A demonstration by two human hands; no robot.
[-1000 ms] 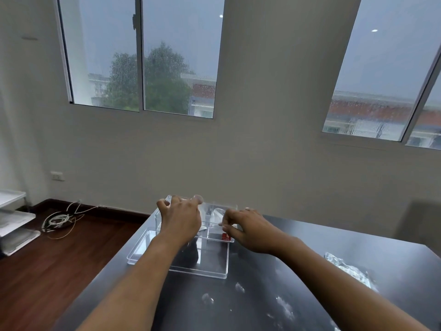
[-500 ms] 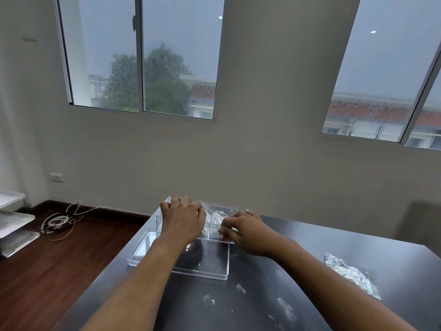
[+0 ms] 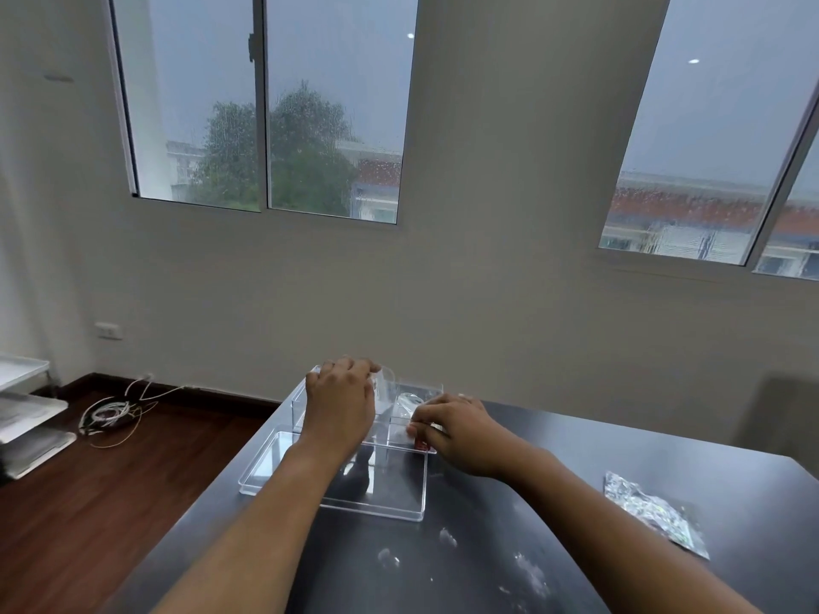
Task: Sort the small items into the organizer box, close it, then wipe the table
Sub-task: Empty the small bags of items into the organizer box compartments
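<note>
Dark tabletop [image 3: 576, 502], clear organizer box [image 3: 416, 392] at its far end, lid [image 3: 399, 498] lying flat just in front of it. Left hand [image 3: 339, 403] rests over the box's left side, fingers curled on the far edge. Right hand [image 3: 456, 429] at the right front compartment, fingertips pinched; something small and red [image 3: 421, 444] beneath. Crumpled foil packet [image 3: 651, 511] well apart, right. White smudges [image 3: 527, 569] near edge.
</note>
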